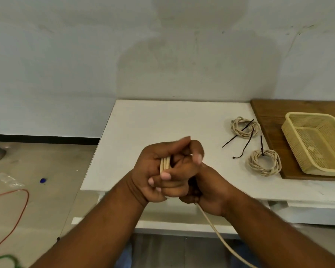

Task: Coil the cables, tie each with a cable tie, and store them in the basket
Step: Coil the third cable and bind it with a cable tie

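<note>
**Head view: both hands closed on a cream cable in front of the table**

At the far left, on the floor, a red cable (19, 207) and a green cable (2, 259) are both cut by the picture edge. A small blue thing (43, 180) lies near them, too small to identify.

In the middle, the left hand (146, 171) and the right hand (211, 187) are pressed together over the front edge of the white table (162, 120). Their fingers are curled and overlap, so it is hard to say which fingertip belongs to which hand. Between them a few loops of the cream cable (165, 163) show, held tight; most of the coil is hidden inside the grip. The free end comes out under the right hand and runs down to the bottom edge, where it is cut off.

To the right, two finished coils lie on the table. A black tie (238, 133) lies across the far coil (238, 122), and another tie (261, 145) stands up from the near coil (267, 169). Whether they are pulled closed cannot be seen. A loose tie (245, 148) lies between the coils.

The yellow basket (315, 115) is on a wooden board (269, 113), partly cut by the right edge, with no coil visible inside.
</note>
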